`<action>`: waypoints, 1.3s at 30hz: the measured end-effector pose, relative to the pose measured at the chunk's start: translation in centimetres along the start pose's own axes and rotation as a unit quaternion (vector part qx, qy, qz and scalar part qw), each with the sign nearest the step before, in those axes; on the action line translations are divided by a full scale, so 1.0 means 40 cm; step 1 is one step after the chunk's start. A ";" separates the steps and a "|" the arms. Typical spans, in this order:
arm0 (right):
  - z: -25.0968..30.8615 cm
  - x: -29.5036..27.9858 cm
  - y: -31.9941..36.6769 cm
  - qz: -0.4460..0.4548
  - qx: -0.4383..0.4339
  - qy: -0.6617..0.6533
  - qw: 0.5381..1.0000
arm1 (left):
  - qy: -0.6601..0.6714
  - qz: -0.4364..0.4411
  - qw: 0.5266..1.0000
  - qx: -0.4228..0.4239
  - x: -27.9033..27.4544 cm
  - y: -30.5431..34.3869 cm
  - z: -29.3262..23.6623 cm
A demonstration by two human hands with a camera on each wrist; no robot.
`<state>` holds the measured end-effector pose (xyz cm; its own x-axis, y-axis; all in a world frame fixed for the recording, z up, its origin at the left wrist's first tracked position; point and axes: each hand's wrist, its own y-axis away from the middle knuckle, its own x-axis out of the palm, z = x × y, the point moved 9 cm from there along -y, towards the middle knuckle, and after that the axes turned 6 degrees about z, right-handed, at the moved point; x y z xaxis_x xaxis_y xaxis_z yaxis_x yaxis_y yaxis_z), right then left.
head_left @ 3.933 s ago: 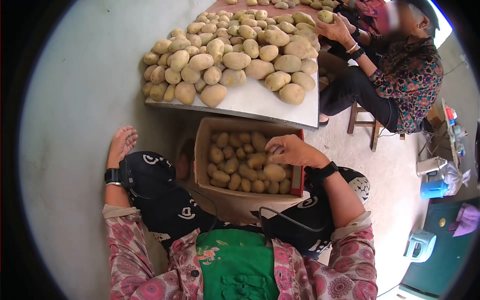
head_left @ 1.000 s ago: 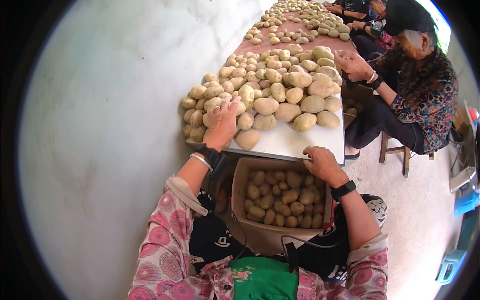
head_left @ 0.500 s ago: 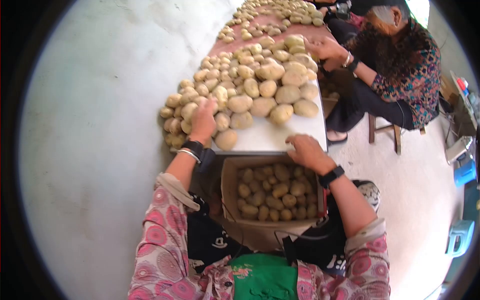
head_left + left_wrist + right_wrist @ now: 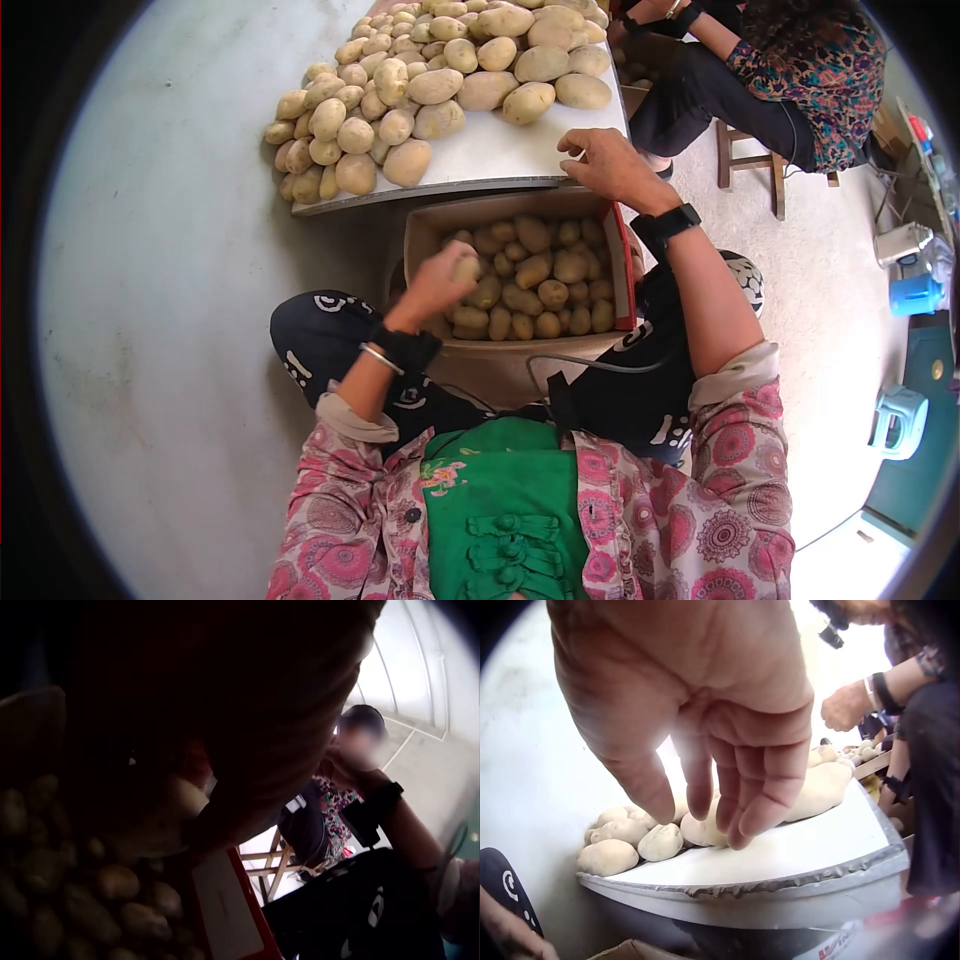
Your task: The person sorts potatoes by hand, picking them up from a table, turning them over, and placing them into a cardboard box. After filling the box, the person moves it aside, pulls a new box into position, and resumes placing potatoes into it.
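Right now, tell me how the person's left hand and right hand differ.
The left hand grips a small tan potato; the right hand holds nothing, its fingers loosely curled. The left hand is over the open brown cardboard box; the right hand hangs over the near edge of the white table. Both are bare, each with a black strap at the wrist.

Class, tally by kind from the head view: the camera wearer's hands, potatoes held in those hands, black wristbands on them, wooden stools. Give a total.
Hands: 2, left hand, right hand
Held potato: 1
Black wristbands: 2
Wooden stool: 1
Total: 6
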<state>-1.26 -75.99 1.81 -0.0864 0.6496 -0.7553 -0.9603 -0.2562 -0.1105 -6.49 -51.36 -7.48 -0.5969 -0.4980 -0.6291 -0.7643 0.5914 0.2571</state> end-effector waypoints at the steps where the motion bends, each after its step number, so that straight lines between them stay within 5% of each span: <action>1: 0.001 0.001 0.004 -0.002 0.000 0.001 1.000 | -0.017 0.046 0.999 0.002 0.060 0.002 0.003; 5: -0.029 0.021 0.017 -0.048 -0.030 0.037 0.998 | 0.039 0.116 0.984 0.129 0.268 0.006 0.038; 6: -0.050 0.054 0.022 -0.040 -0.016 0.032 0.999 | -0.060 0.120 0.978 0.159 0.304 0.020 0.044; 9: -0.028 0.046 0.031 -0.055 -0.053 0.036 0.996 | -0.074 0.224 0.959 0.159 0.383 0.021 0.065; 10: -0.016 0.025 0.022 0.004 0.010 0.007 1.000 | -0.041 0.279 0.952 0.116 0.366 0.023 0.035; 13: -0.044 0.013 0.008 -0.031 0.001 0.010 0.999 | -0.004 0.273 0.961 0.047 0.257 0.013 -0.056; 15: -0.052 0.009 0.050 -0.107 -0.042 0.038 0.993 | -0.026 0.180 0.979 0.090 0.187 0.023 -0.048; 18: -0.102 0.066 0.068 -0.065 -0.001 0.102 0.993 | 0.009 -0.019 0.990 0.137 -0.025 0.081 -0.091; 25: -0.023 0.113 0.104 -0.049 0.057 0.169 0.983 | -0.121 -0.327 0.936 0.046 -0.430 0.300 0.044; 28: 0.010 0.127 0.133 -0.030 0.084 0.253 0.963 | -0.180 -0.357 0.917 0.005 -0.461 0.361 0.138; 30: 0.016 0.141 0.128 -0.007 0.101 0.294 0.950 | -0.201 -0.293 0.922 -0.152 -0.445 0.382 0.215; 39: -0.032 0.145 0.117 0.063 0.111 0.244 0.961 | -0.207 -0.277 0.933 -0.102 -0.411 0.403 0.137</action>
<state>-5.89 -74.35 -3.92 -0.1229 0.1960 -0.9729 -0.9881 -0.1158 0.1015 -7.66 -30.16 2.99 0.0167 -0.3779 -0.9257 -0.9833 0.1618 -0.0838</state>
